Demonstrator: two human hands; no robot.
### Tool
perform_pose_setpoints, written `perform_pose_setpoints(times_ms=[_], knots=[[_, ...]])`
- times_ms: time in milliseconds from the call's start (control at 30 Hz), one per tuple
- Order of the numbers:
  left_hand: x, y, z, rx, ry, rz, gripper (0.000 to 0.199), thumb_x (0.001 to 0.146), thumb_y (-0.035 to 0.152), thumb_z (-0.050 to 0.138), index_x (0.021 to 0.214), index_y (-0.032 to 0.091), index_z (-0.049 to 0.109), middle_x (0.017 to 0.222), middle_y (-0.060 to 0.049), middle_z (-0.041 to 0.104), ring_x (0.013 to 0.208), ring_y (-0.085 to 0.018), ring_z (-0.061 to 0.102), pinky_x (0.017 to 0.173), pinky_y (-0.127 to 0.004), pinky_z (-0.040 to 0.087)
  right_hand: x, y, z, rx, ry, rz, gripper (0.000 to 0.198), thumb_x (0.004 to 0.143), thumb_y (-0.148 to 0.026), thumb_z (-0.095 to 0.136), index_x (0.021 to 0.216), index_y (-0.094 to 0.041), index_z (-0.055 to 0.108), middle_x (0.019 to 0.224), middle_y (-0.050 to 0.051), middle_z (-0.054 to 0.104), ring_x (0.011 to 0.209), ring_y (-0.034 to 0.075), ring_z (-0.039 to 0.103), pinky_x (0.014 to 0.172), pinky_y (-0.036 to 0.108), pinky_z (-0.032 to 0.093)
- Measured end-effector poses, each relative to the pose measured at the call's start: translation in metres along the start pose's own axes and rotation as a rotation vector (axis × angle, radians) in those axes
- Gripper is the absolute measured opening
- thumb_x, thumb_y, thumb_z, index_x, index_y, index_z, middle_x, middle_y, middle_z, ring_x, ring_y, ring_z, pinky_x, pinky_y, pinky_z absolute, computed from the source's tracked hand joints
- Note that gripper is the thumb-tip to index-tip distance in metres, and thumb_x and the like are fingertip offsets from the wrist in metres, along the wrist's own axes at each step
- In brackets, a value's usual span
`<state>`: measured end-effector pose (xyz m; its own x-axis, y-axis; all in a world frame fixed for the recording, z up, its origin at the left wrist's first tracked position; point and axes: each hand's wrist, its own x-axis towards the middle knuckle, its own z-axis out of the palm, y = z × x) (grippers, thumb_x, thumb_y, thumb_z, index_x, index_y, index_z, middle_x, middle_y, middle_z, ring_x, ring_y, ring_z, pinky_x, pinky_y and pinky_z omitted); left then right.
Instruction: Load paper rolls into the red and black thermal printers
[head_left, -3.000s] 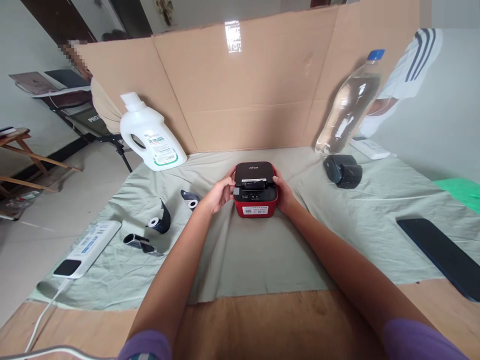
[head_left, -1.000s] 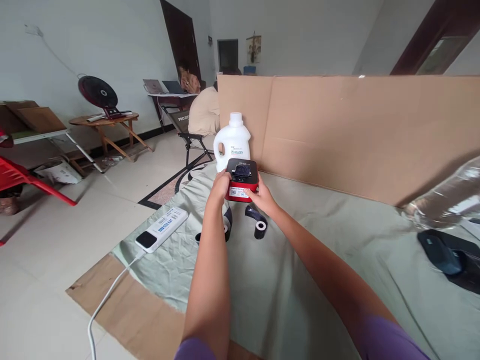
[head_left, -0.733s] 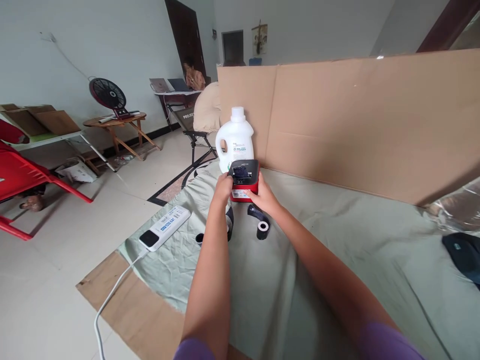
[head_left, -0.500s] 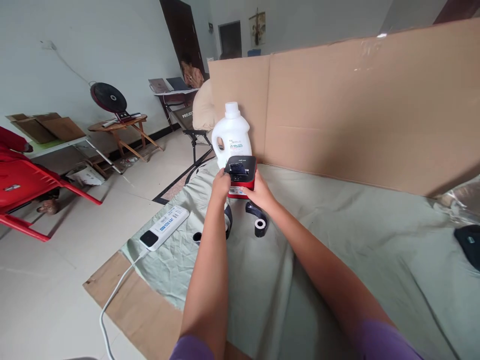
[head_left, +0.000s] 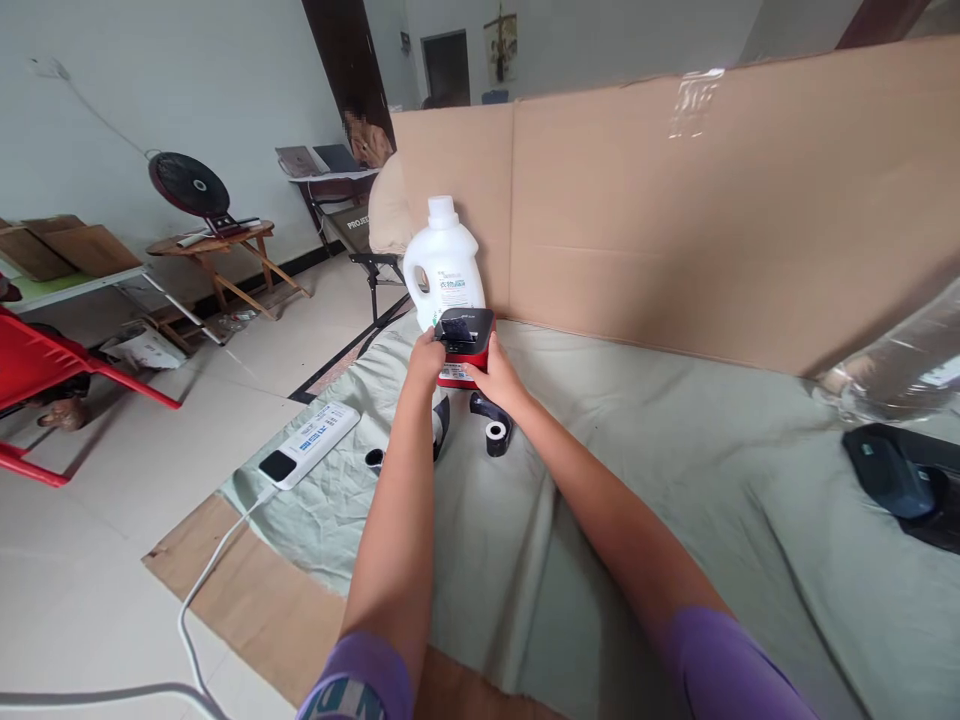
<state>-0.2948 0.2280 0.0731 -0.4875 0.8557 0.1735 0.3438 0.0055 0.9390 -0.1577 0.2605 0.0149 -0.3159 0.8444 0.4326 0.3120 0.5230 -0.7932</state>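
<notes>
Box (head_left: 472, 340) has its edges clamped by left hand (head_left: 426, 358) and right hand (head_left: 500, 380), cloth (head_left: 675, 420) spreading rightward.

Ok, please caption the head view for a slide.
Left hand and right hand hold a red device before a white jug.

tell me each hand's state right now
Left hand: holding the red and black device by its left side.
Right hand: holding its right side, thumb across the front.
</notes>
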Motion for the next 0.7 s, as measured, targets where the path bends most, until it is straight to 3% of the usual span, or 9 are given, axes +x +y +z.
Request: perform_pose_setpoints(times_ms=[100, 200, 267, 400, 467, 533, 633, 700], knots=[[-0.010, 0.025, -0.004, 0.050, 0.087, 0.085, 0.072, 0.075, 0.010, 0.047, 0.147, 0.010, 0.045, 0.149, -0.011, 0.051, 0.147, -0.027, 0.035, 0.125, -0.043, 0.020, -0.008, -0.012, -0.022, 0.027, 0.004, 0.036, 0.065, 0.090, -0.041, 0.058, 0.149, -0.018, 0.041, 0.148, 0.013, 0.050, 0.138, 0.030, 0.047, 0.116, 0.049, 0.038], [-0.036, 0.067, -0.014, 0.057, 0.198, 0.285, 0.072, 0.080, 0.010, 0.046, 0.151, 0.011, 0.039, 0.161, -0.009, 0.036, 0.155, -0.025, 0.015, 0.127, -0.040, 0.009, -0.038, -0.020, -0.066, -0.027, 0.050, 0.146, 0.059, 0.090, -0.047, 0.058, 0.142, -0.022, 0.050, 0.145, 0.012, 0.054, 0.132, 0.032, 0.052, 0.109, 0.053, 0.045], [-0.061, 0.098, -0.020, 0.045, 0.219, 0.442, 0.069, 0.082, 0.010, 0.045, 0.150, 0.012, 0.041, 0.160, -0.007, 0.036, 0.155, -0.023, 0.014, 0.127, -0.037, 0.009, -0.076, -0.019, -0.111, -0.096, 0.078, 0.185, 0.054, 0.089, -0.047, 0.059, 0.137, -0.023, 0.056, 0.141, 0.011, 0.057, 0.125, 0.031, 0.057, 0.103, 0.052, 0.049], [-0.123, 0.138, -0.004, -0.042, 0.131, 0.666, 0.057, 0.087, 0.010, 0.039, 0.141, 0.019, 0.054, 0.148, -0.001, 0.053, 0.144, -0.021, 0.039, 0.123, -0.035, 0.026, -0.186, -0.016, -0.229, -0.328, 0.219, 0.289, 0.042, 0.084, -0.042, 0.061, 0.121, -0.022, 0.065, 0.126, 0.011, 0.067, 0.109, 0.030, 0.065, 0.093, 0.049, 0.054], [-0.159, 0.138, 0.026, -0.054, -0.062, 0.725, 0.052, 0.088, 0.009, 0.037, 0.134, 0.016, 0.060, 0.139, -0.003, 0.061, 0.133, -0.021, 0.053, 0.117, -0.034, 0.036, -0.241, -0.015, -0.293, -0.484, 0.383, 0.411, 0.042, 0.083, -0.042, 0.057, 0.117, -0.019, 0.066, 0.122, 0.013, 0.068, 0.102, 0.030, 0.066, 0.090, 0.048, 0.054], [-0.200, 0.123, 0.068, 0.037, -0.366, 0.775, 0.050, 0.091, 0.010, 0.035, 0.135, 0.017, 0.059, 0.135, -0.006, 0.064, 0.123, -0.022, 0.060, 0.112, -0.036, 0.042, -0.281, -0.013, -0.350, -0.667, 0.587, 0.502, 0.045, 0.084, -0.043, 0.053, 0.117, -0.016, 0.065, 0.119, 0.015, 0.068, 0.104, 0.030, 0.065, 0.096, 0.048, 0.051], [-0.262, 0.084, 0.127, 0.349, -0.853, 0.919, 0.047, 0.096, 0.014, 0.035, 0.137, 0.015, 0.057, 0.140, -0.014, 0.060, 0.129, -0.026, 0.057, 0.116, -0.044, 0.037, -0.300, 0.000, -0.410, -0.841, 0.718, 0.681, 0.062, 0.081, -0.047, 0.060, 0.130, -0.009, 0.056, 0.127, 0.021, 0.062, 0.124, 0.036, 0.054, 0.106, 0.048, 0.042], [-0.297, 0.057, 0.149, 0.465, -1.098, 1.086, 0.048, 0.101, 0.020, 0.033, 0.145, 0.011, 0.049, 0.152, -0.016, 0.047, 0.144, -0.028, 0.041, 0.121, -0.051, 0.026, -0.294, 0.014, -0.429, -0.807, 0.656, 0.879, 0.080, 0.076, -0.051, 0.068, 0.139, -0.006, 0.046, 0.133, 0.025, 0.057, 0.128, 0.038, 0.051, 0.105, 0.048, 0.042]])
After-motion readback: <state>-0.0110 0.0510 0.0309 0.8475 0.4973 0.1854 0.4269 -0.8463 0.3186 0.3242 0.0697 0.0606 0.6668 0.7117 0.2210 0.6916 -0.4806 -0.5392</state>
